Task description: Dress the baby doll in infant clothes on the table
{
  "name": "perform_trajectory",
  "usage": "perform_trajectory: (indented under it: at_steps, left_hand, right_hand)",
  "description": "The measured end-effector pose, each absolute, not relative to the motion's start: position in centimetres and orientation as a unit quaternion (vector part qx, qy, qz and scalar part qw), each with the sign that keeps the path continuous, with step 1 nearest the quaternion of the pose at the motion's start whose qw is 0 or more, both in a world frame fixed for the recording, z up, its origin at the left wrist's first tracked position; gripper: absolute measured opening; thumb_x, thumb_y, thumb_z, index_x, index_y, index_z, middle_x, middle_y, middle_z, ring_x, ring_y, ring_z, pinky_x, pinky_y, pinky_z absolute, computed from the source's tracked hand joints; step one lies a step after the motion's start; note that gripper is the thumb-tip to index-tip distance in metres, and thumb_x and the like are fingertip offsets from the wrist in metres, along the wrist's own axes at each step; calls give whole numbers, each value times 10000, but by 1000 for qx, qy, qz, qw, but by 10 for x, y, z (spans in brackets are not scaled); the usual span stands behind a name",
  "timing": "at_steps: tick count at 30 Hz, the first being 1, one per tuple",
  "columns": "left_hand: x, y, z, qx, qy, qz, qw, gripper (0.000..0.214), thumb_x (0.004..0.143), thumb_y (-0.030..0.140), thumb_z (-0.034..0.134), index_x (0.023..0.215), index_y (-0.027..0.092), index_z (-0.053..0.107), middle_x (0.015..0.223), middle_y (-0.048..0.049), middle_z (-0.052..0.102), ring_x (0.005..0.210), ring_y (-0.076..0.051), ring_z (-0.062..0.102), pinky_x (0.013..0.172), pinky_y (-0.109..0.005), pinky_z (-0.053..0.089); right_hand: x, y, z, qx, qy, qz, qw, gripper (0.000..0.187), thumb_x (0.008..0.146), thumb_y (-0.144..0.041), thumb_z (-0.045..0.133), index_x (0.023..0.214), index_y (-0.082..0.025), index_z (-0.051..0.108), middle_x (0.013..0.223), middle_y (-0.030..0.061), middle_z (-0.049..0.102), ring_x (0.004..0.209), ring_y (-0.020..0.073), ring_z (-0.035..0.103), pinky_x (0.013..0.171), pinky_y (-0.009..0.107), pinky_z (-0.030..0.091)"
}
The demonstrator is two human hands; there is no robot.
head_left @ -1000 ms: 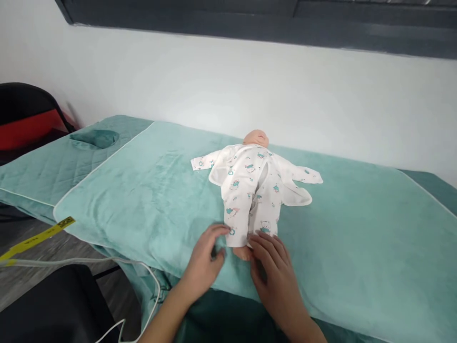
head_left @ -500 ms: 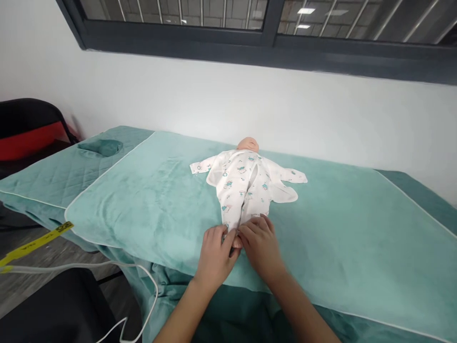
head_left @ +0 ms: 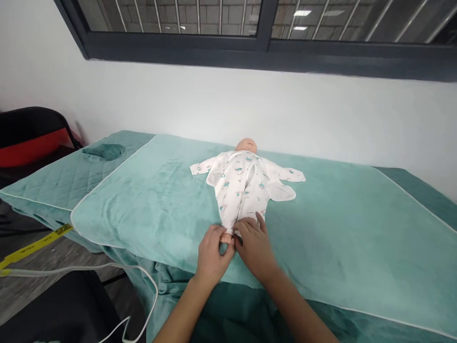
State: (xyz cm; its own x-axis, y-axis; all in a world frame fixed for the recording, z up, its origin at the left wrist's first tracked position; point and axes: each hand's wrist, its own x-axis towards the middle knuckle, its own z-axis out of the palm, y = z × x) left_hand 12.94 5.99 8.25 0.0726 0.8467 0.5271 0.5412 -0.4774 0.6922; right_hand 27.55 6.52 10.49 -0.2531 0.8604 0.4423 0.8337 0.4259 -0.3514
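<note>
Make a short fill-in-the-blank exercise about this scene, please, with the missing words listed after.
1. The baby doll lies on its ____ on the teal blanket.
2. Both hands, the left hand and the right hand, touch the romper at the doll's ____.
3. A ____ cable hangs beside the bed.

Missing words: back; feet; white

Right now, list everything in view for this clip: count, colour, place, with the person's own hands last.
baby doll: one, pale head, lying face up mid-table
romper: one, white with teal prints, on the doll, front open
towel: one, light teal, white edging, spread under the doll
quilted pad: one, teal, under the towel
chair: one, black and red, far left
cable: one, white, lower left
tape: one, yellow, left floor
window frame: one, dark, above the wall
left hand: at the romper's leg cuffs
right hand: beside it, on the cuffs
</note>
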Motion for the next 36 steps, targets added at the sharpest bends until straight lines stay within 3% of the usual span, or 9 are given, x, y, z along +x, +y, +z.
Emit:
perform_trajectory:
  at_steps: [12,15,19,23,28,32,36]
  left_hand:
    - [126,57,75,710,500,463,178,197,864,224,602,1056,202,564,943,-48,602,902,-200,614,796,-356,531]
    - [128,56,70,718,513,449,140,214,878,186,582,1090,198,557,903,-40,607,846,-199,600,770,-367,532]
    - [129,45,68,734,509,443,75,263,886,152,572,1145,184,538,916,-55,590,842,-198,576,738,-356,536]
    - [133,32,78,768,470,434,3,356,862,123,601,1209,175,538,1105,-113,576,1073,-244,545,902,-421,516]
    - [151,42,100,843,419,337,10,422,854,147,614,1263,206,529,1267,-92,587,1268,-286,463,1103,-551,372]
    - [160,55,105,845,416,332,54,202,871,204,615,1070,214,580,1083,-41,652,1141,-244,549,1123,-562,332]
    - [160,53,99,824,391,400,89,66,893,143,556,890,209,554,873,20,654,893,-155,595,1124,-508,338]
  right_hand:
    - [281,42,120,-503,-795,64,331,162,813,-81,529,786,-225,460,748,-29,554,799,148,555,1108,465,350]
    - [283,34,119,-478,-809,76,334,174,846,-60,511,889,-229,500,834,-19,599,854,150,574,1117,472,345]
    - [300,25,104,-519,-771,63,364,247,901,-142,542,1125,-245,530,1164,61,606,1121,217,542,1020,439,441]
    - [320,21,84,-616,-690,66,374,301,912,-250,587,1204,-227,520,1182,101,596,1079,246,562,876,407,504]
    - [328,26,87,-602,-701,122,363,58,945,-225,516,949,-229,573,944,40,630,873,201,588,774,357,481]
    - [327,22,105,-550,-718,183,385,82,937,-165,496,967,-227,540,939,27,595,850,159,568,740,294,469]
    - [330,8,114,-518,-740,205,377,134,933,-127,487,1003,-237,515,969,21,581,892,146,551,769,277,456]
